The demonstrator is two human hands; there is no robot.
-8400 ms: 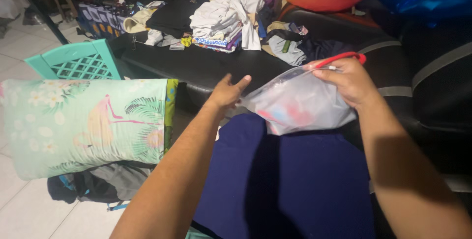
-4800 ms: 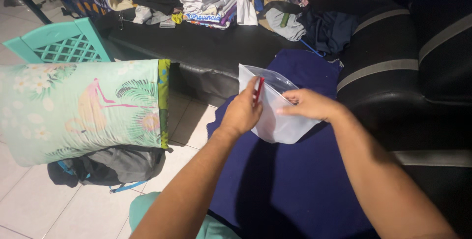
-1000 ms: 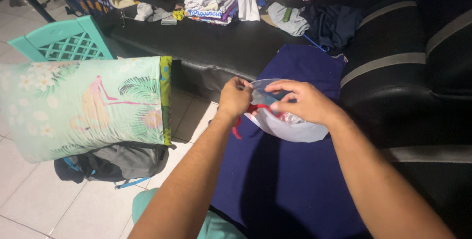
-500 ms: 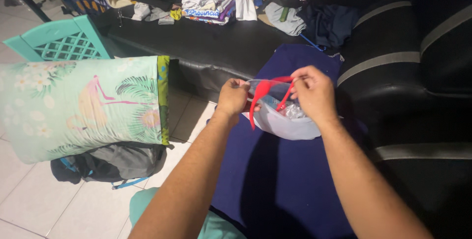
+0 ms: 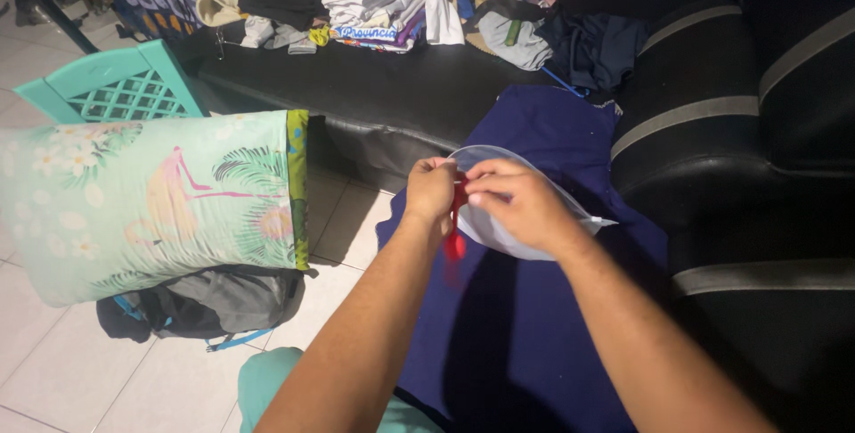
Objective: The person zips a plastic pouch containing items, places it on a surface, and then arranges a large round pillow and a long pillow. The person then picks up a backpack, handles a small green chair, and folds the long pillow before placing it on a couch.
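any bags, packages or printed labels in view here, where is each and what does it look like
Clear plastic drawstring bag with red cord: on the dark blue cloth, held between left hand and right hand; rounded, translucent white.
Folded garment with a printed band: in the clothes pile on the black sofa, top centre; white and blue lettering strip.
No signs or screens visible.
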